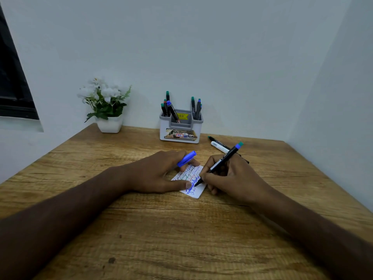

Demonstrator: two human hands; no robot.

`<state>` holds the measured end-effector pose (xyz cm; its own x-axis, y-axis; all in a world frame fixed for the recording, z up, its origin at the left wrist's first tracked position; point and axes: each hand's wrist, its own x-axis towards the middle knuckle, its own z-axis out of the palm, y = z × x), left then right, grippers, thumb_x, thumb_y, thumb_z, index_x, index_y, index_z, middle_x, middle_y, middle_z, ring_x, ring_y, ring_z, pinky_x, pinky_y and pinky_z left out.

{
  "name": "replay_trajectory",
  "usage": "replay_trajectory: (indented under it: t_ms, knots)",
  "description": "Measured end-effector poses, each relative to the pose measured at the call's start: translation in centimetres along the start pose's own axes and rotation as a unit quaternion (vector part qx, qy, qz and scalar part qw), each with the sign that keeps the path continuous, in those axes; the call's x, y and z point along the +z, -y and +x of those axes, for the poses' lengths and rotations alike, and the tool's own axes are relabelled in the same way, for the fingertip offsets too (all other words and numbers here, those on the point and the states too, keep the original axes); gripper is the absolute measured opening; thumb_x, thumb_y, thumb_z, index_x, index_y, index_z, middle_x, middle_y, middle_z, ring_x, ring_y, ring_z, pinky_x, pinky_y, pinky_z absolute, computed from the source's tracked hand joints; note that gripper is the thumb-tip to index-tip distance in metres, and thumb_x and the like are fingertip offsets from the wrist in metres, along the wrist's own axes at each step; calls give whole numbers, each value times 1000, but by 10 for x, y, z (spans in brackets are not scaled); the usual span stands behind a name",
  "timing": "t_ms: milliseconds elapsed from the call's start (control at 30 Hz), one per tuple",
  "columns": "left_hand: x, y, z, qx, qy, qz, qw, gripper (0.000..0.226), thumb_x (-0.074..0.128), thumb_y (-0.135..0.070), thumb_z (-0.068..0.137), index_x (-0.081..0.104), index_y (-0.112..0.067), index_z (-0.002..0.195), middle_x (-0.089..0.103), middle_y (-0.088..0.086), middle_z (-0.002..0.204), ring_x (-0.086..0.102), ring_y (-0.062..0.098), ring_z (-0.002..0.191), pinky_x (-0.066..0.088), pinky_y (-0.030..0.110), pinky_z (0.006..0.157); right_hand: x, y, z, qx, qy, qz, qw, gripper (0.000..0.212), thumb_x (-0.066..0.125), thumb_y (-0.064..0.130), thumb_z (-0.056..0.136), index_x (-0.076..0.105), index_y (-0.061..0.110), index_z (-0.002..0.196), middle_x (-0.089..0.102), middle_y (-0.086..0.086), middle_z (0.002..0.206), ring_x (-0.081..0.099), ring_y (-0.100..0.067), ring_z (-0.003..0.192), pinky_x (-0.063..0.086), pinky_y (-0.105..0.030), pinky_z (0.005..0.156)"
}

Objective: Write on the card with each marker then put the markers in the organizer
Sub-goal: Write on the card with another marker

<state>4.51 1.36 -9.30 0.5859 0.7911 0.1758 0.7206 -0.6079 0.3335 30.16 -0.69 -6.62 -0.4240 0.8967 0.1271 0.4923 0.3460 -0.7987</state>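
Observation:
A small white card covered in coloured handwriting lies on the wooden table. My right hand grips a black marker with a blue-green end, its tip touching the card. My left hand presses the card down with thumb and fingertips and holds a blue cap between its fingers. At the back against the wall, a white and grey organizer holds several markers upright. Two more markers lie on the table behind my right hand.
A white pot of white flowers stands at the back left by the wall. Walls close the table at the back and right. A dark window frame is at the far left.

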Motion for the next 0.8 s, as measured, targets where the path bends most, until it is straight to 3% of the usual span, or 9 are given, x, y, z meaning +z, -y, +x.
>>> replay_trajectory:
  t_ms: [67,267,467,600,733,800]
  knots:
    - [0,1,0,-1,2,1,1000,62,65,-62,97,48,-35,150,59,-22,130,57,1,118,48,30,101,-1,0,0,2,3,-8,1000,7,73,15,93,75,16,86,76,-2,68,71,-13,62,63,-32,68]
    - [1,1,1,-2,-5,-1,1000,60,65,-60,98,49,-34,150,56,-28,119,54,-7,113,40,12,92,-1,1,0,-4,2,-18,1000,7,70,12,94,73,12,88,74,-4,66,69,-13,59,61,-30,65]
    - [1,1,1,2,-4,-5,1000,62,66,-61,98,47,-38,152,61,-21,128,57,-1,118,45,22,100,-2,0,1,-8,3,-22,1000,8,70,13,95,73,14,88,74,-5,66,69,-13,58,59,-26,62]
    - [1,3,1,-3,-3,4,1000,63,62,-68,96,48,-35,148,61,-19,126,58,3,115,50,37,100,-4,1,2,2,3,-10,1000,9,68,11,95,72,11,88,75,-5,66,69,-12,57,58,-24,61]
    - [2,3,1,-2,-3,8,1000,55,63,-66,97,45,-46,144,59,-23,123,56,-1,115,46,29,96,-3,0,3,9,6,-1,1000,9,68,11,97,72,13,88,76,-6,67,71,-13,58,57,-24,62]
    - [2,3,1,3,-8,3,1000,60,63,-66,97,45,-43,150,60,-22,123,57,1,116,47,29,98,-3,-1,4,11,-3,4,1000,10,68,10,97,72,12,88,76,-7,67,71,-13,58,57,-24,62]
